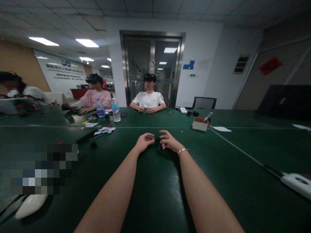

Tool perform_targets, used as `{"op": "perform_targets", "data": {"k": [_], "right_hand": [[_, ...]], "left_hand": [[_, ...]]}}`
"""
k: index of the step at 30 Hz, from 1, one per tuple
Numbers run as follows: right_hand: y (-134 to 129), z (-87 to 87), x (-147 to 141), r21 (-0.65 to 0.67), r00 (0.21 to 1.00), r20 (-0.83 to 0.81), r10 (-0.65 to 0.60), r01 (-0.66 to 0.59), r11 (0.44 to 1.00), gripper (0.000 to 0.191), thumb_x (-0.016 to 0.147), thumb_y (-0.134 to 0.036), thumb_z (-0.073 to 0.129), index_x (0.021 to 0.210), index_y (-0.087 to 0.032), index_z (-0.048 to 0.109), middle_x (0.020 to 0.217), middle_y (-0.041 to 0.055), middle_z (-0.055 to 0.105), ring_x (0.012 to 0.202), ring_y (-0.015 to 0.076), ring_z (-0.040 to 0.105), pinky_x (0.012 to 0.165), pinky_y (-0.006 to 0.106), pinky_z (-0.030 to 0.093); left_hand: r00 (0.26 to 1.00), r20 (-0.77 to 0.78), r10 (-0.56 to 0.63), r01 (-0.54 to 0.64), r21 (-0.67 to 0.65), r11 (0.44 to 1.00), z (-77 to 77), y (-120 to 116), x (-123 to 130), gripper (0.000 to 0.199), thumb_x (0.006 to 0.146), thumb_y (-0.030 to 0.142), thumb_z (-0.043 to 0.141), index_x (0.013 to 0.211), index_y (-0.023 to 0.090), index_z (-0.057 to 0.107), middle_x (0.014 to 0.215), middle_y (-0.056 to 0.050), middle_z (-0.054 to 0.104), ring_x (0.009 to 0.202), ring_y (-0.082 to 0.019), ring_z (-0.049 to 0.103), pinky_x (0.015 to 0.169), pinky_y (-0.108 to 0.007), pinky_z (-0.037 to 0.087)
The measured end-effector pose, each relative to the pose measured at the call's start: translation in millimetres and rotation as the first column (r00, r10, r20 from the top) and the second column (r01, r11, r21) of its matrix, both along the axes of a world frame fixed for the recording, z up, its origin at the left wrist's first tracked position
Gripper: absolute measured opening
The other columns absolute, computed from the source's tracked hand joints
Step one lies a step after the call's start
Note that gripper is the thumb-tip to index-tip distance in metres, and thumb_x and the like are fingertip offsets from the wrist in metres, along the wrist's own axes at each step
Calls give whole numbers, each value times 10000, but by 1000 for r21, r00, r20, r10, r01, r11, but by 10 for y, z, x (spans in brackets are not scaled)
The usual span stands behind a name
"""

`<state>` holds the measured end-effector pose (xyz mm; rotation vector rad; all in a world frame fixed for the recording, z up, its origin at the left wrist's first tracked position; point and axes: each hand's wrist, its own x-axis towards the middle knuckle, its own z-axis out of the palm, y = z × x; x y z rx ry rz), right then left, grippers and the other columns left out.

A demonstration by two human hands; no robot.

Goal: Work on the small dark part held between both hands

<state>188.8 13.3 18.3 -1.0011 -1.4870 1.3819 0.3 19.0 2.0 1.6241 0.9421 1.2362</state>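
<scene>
Both of my arms reach forward over the dark green table (pixel 155 187). Between the fingertips is a small dark object (pixel 157 139), too small to name. My left hand (pixel 144 142) pinches its left end with thumb and fingers. From the other side, my right hand (pixel 170 141) touches its right end with the thumb and a finger, while the index finger is lifted and bent above it. A metal bracelet (pixel 182 151) circles my right wrist. The object is held just above the tabletop or on it; I cannot tell which.
Opposite sits a person in a white shirt (pixel 148 100); another in a pink shirt (pixel 97 97) sits further left. Two water bottles (pixel 116 110), crumpled paper (pixel 105 130), and a small open box (pixel 200 125) stand ahead. A cable leads to a white power strip (pixel 295 183) at right.
</scene>
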Motion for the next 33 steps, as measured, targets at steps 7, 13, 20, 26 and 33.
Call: {"op": "perform_targets", "data": {"k": [7,13,20,26,33], "right_hand": [[3,2,2,-50,997,66,36,-32,998,295,808,-211,561,1088,-183,473,724,-2,618,361,39,491,350,154,442],[-23,13,33,-83,998,-65,11,-16,996,424,782,-228,617,1157,-226,419,759,-15,622,443,65,570,455,199,514],[-18,33,-24,-24,998,59,-16,18,1000,324,780,-147,562,1093,-198,494,681,-29,605,353,42,490,348,155,430],[-9,22,-38,-81,997,38,-74,77,994,307,813,-279,574,1093,-202,473,663,-34,574,373,57,517,383,188,481],[7,22,-57,-59,995,85,-43,48,997,247,847,-226,527,1088,-174,527,613,-23,594,362,55,503,372,170,464]], "left_hand": [[1000,25,-12,12,10,1000,-6,2,-4,378,592,182,752,944,134,624,894,-81,655,815,-180,631,819,-368,486],[1000,-4,-12,12,16,1000,-38,35,-12,369,618,217,742,958,132,628,906,-86,654,804,-178,630,793,-358,495],[1000,1,10,-11,16,1000,-28,27,2,341,623,163,725,947,131,622,886,-78,649,790,-171,630,787,-350,496],[1000,3,9,-9,4,1000,-2,-1,6,365,610,166,738,955,137,624,894,-79,656,791,-175,634,791,-363,496],[1000,-6,29,-29,-11,1000,19,-14,15,321,619,131,716,927,128,626,891,-83,657,783,-173,637,801,-366,493]]}}
